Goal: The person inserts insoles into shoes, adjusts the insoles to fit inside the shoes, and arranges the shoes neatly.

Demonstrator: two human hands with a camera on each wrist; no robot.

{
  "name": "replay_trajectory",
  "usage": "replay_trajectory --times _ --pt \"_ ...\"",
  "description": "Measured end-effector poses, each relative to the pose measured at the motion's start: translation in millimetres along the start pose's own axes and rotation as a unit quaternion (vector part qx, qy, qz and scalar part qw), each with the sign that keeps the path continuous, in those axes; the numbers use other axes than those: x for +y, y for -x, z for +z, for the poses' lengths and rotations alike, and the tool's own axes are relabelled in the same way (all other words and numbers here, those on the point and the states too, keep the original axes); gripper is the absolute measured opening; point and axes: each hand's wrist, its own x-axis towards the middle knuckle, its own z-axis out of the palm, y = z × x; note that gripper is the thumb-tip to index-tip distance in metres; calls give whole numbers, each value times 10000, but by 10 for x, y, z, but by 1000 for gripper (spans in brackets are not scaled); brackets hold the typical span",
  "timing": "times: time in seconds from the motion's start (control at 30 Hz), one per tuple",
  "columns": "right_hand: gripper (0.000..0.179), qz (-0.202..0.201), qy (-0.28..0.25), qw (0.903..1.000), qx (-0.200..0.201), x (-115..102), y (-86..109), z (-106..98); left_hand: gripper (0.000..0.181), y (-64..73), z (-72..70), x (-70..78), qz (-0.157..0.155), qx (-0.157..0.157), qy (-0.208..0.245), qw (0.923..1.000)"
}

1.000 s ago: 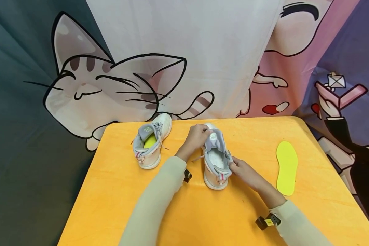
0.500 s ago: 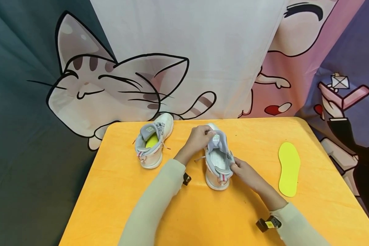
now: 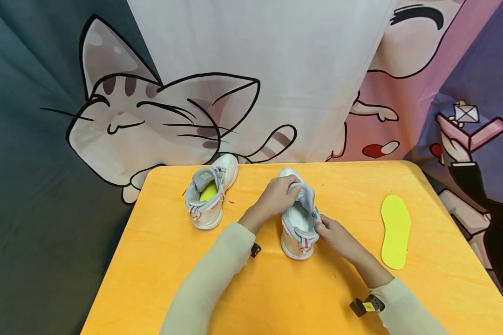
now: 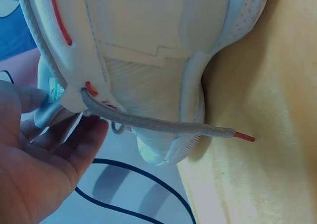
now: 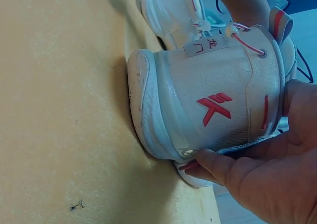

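Observation:
A white and pale-pink sneaker (image 3: 295, 245) stands on the table, heel toward me and toe away. My left hand (image 3: 276, 197) pinches its grey padded tongue (image 3: 307, 199) near the top, thumb on the inner face. The shoe's inside looks white. My right hand (image 3: 337, 237) grips the right side of the collar, fingers outside along the upper. In the left wrist view, a grey lace (image 4: 158, 124) with a red tip hangs loose beside the left fingers. A red logo (image 5: 215, 107) shows on the shoe's side in the right wrist view.
Left of my hands stands the matching sneaker (image 3: 205, 219), with a yellow insole (image 3: 209, 191) inside. Another yellow insole (image 3: 396, 232) lies flat to the right on the yellow table (image 3: 268, 288). A printed cartoon curtain (image 3: 310, 83) hangs right behind the table's far edge.
The left hand has shifted slightly right and toward me, covering more of the tongue's label and bending the tongue. The right hand keeps its hold on the collar. The head view has turned slightly.

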Motion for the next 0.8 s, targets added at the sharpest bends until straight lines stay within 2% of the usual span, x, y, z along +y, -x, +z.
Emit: replay_trajectory --times 0.13,0.27,0.37,0.6,0.67,0.8 --pt "45 -78 -67 9999 -43 -7 3 -3 20 2 10 47 396 -215 -356 9983" --pt "43 -88 -96 9999 -85 -20 2 -1 24 -12 16 72 778 -525 -686 9932" --pt "43 -87 -98 9999 -101 -29 5 -1 26 -31 15 89 1021 -642 -926 9884" --pt "45 -63 -44 9999 -121 -43 24 -6 25 -107 25 94 1456 -593 -1476 9765" --pt "44 -46 -25 9999 -123 -44 26 -5 25 -126 21 79 1499 -521 -1487 9761" --pt "44 -32 -18 9999 -134 -51 24 4 24 -181 8 14 1369 -362 -1264 9818"
